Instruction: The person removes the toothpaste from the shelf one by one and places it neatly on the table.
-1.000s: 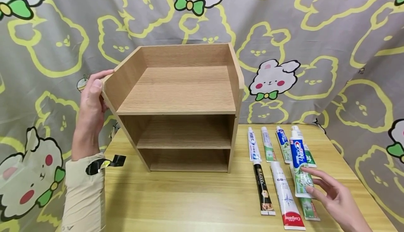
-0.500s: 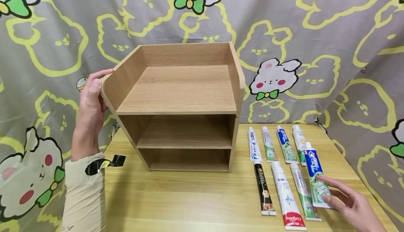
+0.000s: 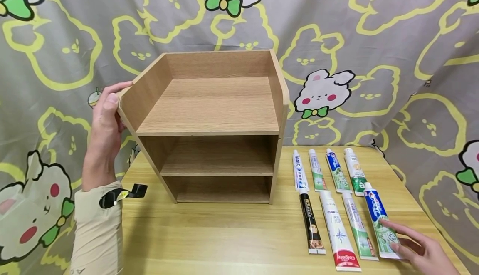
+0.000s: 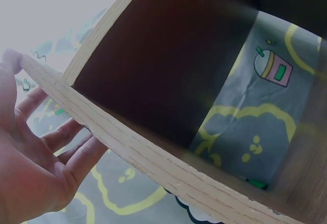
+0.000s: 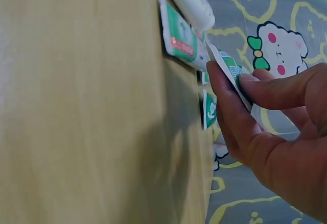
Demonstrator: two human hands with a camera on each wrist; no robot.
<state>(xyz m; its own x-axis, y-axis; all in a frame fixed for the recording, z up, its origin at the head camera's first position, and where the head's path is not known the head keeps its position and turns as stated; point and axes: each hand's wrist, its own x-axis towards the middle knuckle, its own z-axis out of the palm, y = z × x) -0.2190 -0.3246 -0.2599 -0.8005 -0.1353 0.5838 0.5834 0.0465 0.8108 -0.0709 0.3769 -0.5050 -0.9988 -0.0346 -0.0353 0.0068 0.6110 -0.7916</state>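
At the left in the head view, my left hand (image 3: 105,119) grips the upper edge of the wooden shelf unit's (image 3: 220,133) left side panel. The left wrist view shows the thumb on one face of that panel and the fingers (image 4: 84,157) on the other. My right hand (image 3: 426,248) pinches the crimped end of a blue and green Crest toothpaste tube (image 3: 381,221) between thumb and fingers. In the right wrist view the pinched tube end (image 5: 230,73) is tilted and stands off the tabletop. A white and green toothpaste tube (image 3: 360,227) lies just left of it.
More toothpaste tubes lie in two rows on the wooden table (image 3: 224,237): a red and white Colgate tube (image 3: 339,231), a black tube (image 3: 312,225), and several in the back row, including a blue and green one (image 3: 338,171). A patterned curtain (image 3: 322,29) hangs behind.
My right hand has moved the Crest tube right and toward me, from above the white and green tube to beside it. My left hand keeps its grip on the shelf unit.
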